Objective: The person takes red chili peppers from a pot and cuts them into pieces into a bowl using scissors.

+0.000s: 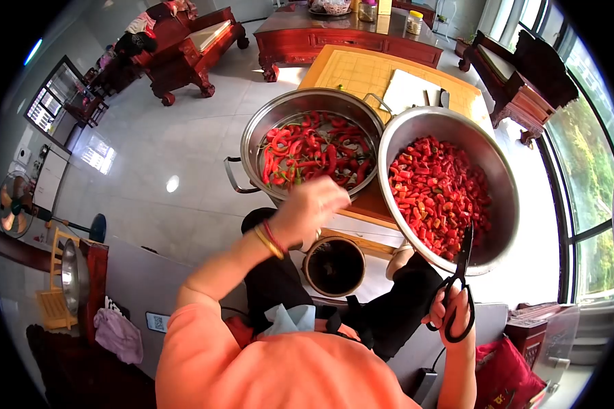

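Note:
My left hand [312, 208], blurred by motion, is over the near rim of a steel two-handled pot [252, 140]; I cannot tell whether its fingers hold anything. Inside the pot lie whole red chili peppers [331, 160], some with green stems. My right hand [450, 313] grips a pair of black-handled scissors [462, 273], its blades pointing up over the near rim of a wide steel basin [501, 198]. Cut red chili pieces [436, 198] fill the basin's bottom. A dark round bucket [334, 290] stands between my legs, below my left hand.
Pot and basin rest on a wooden table [341, 65], which also carries a white cutting board [409, 90] and a black-handled knife [444, 99]. Carved wooden furniture [351, 41] stands beyond. Windows [580, 136] line the right side, and a fan [13, 198] is at left.

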Demonstrator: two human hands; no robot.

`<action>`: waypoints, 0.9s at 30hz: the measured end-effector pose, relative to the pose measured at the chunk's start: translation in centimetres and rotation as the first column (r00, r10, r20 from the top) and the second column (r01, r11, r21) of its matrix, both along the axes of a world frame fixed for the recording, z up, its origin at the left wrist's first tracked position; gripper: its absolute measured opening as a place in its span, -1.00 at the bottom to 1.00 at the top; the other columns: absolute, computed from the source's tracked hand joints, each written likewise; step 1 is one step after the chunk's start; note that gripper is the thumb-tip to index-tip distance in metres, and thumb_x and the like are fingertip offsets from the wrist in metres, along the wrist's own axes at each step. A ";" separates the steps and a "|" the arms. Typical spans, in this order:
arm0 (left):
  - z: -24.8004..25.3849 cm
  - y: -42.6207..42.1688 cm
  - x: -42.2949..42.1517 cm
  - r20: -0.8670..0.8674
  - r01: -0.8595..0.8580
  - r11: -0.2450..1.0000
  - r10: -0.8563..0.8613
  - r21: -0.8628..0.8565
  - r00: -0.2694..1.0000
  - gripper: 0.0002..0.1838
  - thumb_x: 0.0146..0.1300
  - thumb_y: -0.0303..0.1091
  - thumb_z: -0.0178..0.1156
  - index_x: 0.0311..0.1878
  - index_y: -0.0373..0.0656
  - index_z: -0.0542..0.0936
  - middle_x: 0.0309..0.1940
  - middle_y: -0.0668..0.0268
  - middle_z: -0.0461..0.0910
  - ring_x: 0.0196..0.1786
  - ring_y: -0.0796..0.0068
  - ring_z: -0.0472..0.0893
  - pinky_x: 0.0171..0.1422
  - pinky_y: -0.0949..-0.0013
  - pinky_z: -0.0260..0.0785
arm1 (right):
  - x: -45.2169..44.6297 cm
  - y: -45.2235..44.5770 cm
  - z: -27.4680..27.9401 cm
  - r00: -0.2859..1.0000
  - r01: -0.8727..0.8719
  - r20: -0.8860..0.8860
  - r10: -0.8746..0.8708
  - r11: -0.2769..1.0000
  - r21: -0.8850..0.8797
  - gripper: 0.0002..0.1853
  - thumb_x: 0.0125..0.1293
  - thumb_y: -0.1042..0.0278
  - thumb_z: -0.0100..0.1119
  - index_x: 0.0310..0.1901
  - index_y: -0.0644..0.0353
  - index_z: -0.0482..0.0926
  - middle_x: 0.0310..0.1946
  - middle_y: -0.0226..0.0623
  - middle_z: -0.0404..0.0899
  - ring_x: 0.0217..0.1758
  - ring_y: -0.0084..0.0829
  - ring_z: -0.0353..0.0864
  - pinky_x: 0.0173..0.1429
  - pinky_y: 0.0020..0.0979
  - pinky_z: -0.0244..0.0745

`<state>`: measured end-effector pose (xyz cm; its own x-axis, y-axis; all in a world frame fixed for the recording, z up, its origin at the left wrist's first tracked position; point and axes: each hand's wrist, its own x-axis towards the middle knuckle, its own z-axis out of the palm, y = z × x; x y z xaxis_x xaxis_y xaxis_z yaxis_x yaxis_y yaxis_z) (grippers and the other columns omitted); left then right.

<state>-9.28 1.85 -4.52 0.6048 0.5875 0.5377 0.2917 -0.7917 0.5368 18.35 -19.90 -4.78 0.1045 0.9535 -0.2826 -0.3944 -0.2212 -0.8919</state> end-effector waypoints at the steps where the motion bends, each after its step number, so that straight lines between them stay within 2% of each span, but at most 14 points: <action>1: 1.0 1.9 -0.2 -0.060 -0.069 0.996 0.072 0.063 0.996 -0.93 0.17 -0.48 0.16 -0.30 -0.22 0.60 -0.35 0.23 0.55 -0.28 0.27 0.57 -0.21 0.34 0.43 | 0.0 0.0 0.0 1.000 0.001 -0.001 -0.001 1.000 -0.001 -0.47 0.34 -0.23 -0.21 -0.31 0.19 0.34 -0.66 -0.48 0.24 -0.69 -0.61 0.25 -0.45 -0.45 0.53; 4: 1.3 9.2 -0.1 -0.199 -0.094 0.962 0.148 0.258 0.969 -0.92 0.11 -0.49 0.13 -0.31 -0.20 0.56 -0.34 0.20 0.56 -0.20 0.18 0.53 -0.09 0.22 0.38 | -0.2 -0.2 0.1 1.000 0.004 0.009 -0.004 1.000 -0.002 -0.47 0.34 -0.23 -0.21 -0.31 0.19 0.35 -0.67 -0.48 0.24 -0.69 -0.61 0.25 -0.45 -0.44 0.53; 6: -0.5 13.3 0.1 -0.348 -0.078 0.958 0.175 0.275 0.921 -0.86 0.10 -0.52 0.07 -0.27 -0.18 0.56 -0.30 0.20 0.58 -0.18 0.11 0.52 -0.05 0.21 0.38 | -0.2 -0.2 0.2 1.000 0.010 0.012 -0.010 1.000 0.001 -0.47 0.34 -0.22 -0.21 -0.31 0.19 0.35 -0.67 -0.48 0.24 -0.69 -0.60 0.26 -0.45 -0.44 0.54; 8: -2.1 15.9 0.5 -0.572 -0.023 0.959 0.188 0.283 0.798 -0.79 0.11 -0.52 0.01 -0.20 -0.14 0.57 -0.27 0.20 0.59 -0.15 0.13 0.52 -0.01 0.20 0.39 | -0.3 -0.6 0.1 1.000 0.024 -0.003 -0.024 1.000 -0.002 -0.48 0.35 -0.21 -0.21 -0.31 0.19 0.35 -0.67 -0.48 0.24 -0.69 -0.60 0.26 -0.45 -0.43 0.54; 12: -4.5 17.6 1.1 -0.729 0.004 0.965 0.196 0.263 0.656 -0.71 0.08 -0.50 0.02 -0.13 -0.08 0.59 -0.27 0.24 0.59 -0.12 0.19 0.51 -0.01 0.21 0.40 | 0.0 -1.3 0.4 0.999 0.035 0.001 -0.035 0.999 0.001 -0.51 0.37 -0.18 -0.22 -0.30 0.18 0.36 -0.68 -0.49 0.24 -0.69 -0.61 0.27 -0.44 -0.43 0.54; 17: -3.2 16.8 0.0 -0.685 0.064 0.926 0.227 0.372 0.693 -0.87 0.06 -0.42 0.04 -0.42 -0.14 0.60 -0.42 0.25 0.53 -0.15 0.23 0.47 -0.07 0.25 0.40 | 0.8 -1.6 0.5 0.999 0.054 -0.004 -0.054 0.998 -0.031 -0.52 0.38 -0.16 -0.22 -0.31 0.18 0.37 -0.67 -0.50 0.24 -0.67 -0.61 0.27 -0.42 -0.42 0.55; 20: -1.1 16.2 -1.3 -0.626 -0.026 0.937 0.253 0.349 0.738 -0.90 0.07 -0.40 0.11 -0.42 -0.17 0.58 -0.42 0.20 0.55 -0.18 0.17 0.50 -0.07 0.22 0.39 | 0.6 -1.4 0.5 0.998 0.056 -0.004 -0.056 0.998 -0.032 -0.52 0.38 -0.15 -0.21 -0.30 0.19 0.37 -0.66 -0.49 0.24 -0.66 -0.61 0.27 -0.40 -0.43 0.54; 22: 0.6 15.5 -1.8 -0.640 -0.150 0.950 0.295 0.273 0.709 -0.89 0.08 -0.40 0.13 -0.37 -0.21 0.60 -0.40 0.16 0.59 -0.18 0.12 0.52 -0.03 0.16 0.37 | 0.6 -1.2 0.2 0.999 0.038 -0.004 -0.038 0.999 -0.020 -0.52 0.37 -0.14 -0.20 -0.30 0.20 0.37 -0.65 -0.48 0.25 -0.66 -0.61 0.28 -0.39 -0.43 0.54; 24: 2.2 14.7 -2.2 -0.553 -0.210 0.943 0.323 0.259 0.768 -0.87 0.09 -0.40 0.14 -0.37 -0.24 0.61 -0.44 0.16 0.61 -0.28 0.12 0.55 -0.11 0.21 0.40 | 0.5 -1.0 0.1 1.000 0.020 0.008 -0.020 1.000 0.002 -0.52 0.36 -0.14 -0.17 -0.28 0.23 0.38 -0.64 -0.46 0.27 -0.65 -0.60 0.28 -0.37 -0.42 0.54; 27: 5.8 10.8 -0.6 -0.338 -0.287 0.957 0.284 0.041 0.897 -0.85 0.13 -0.38 0.15 -0.36 -0.28 0.63 -0.50 0.16 0.62 -0.42 0.27 0.59 -0.25 0.33 0.40 | 0.6 -0.7 0.3 0.996 -0.001 0.084 0.003 1.000 -0.022 -0.54 0.34 -0.10 -0.10 -0.25 0.26 0.40 -0.62 -0.44 0.30 -0.63 -0.58 0.33 -0.34 -0.39 0.56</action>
